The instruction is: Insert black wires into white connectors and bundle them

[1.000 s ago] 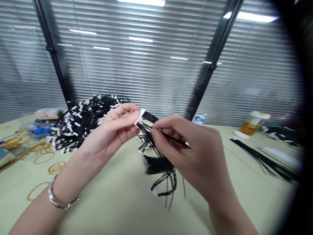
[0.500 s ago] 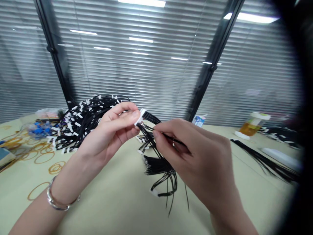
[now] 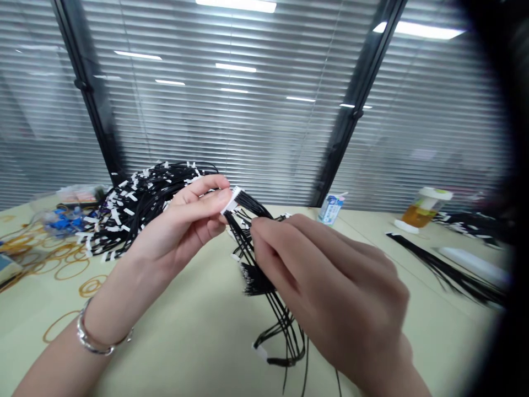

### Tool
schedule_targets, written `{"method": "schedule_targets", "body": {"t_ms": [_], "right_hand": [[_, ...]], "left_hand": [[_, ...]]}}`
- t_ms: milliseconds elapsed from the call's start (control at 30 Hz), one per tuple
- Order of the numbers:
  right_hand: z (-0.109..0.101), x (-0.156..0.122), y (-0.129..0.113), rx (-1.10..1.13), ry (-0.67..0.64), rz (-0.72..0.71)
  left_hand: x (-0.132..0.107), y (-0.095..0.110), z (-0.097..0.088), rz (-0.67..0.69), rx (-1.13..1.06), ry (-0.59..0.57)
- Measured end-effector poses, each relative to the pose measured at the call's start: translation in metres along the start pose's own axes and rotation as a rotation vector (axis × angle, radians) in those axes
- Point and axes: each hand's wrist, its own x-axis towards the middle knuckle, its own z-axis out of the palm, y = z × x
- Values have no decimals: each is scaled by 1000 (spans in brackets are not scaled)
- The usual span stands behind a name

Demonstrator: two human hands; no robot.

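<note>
My left hand (image 3: 185, 226) pinches a small white connector (image 3: 230, 199) between thumb and forefinger, held up above the table. Black wires (image 3: 273, 298) fan out of the connector and hang down in a loose bundle with a white plug at the low end. My right hand (image 3: 330, 292) is close under the connector, its fingers closed among the wires just right of it; its back faces me and hides the fingertips. A silver bracelet (image 3: 97, 342) sits on my left wrist.
A large heap of black wires with white connectors (image 3: 140, 204) lies behind my left hand. Rubber bands (image 3: 70, 267) and blue parts (image 3: 61, 220) are scattered at the left. A small carton (image 3: 330, 208), a lidded jar of amber liquid (image 3: 421, 212) and another wire bundle (image 3: 446, 273) are at the right.
My right hand has moved forward and down, rolling so its back covers the wire it pinched. The hanging bundle has swung lower. My left hand has barely shifted.
</note>
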Motion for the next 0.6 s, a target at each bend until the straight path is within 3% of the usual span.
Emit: {"method": "schedule_targets", "body": {"t_ms": [300, 600], "right_hand": [[1, -2, 1, 24, 7, -30], [4, -1, 0, 16, 40, -102]], "left_hand": [[-2, 2, 5, -24, -21, -5], [-3, 3, 10, 73, 99, 10]]}}
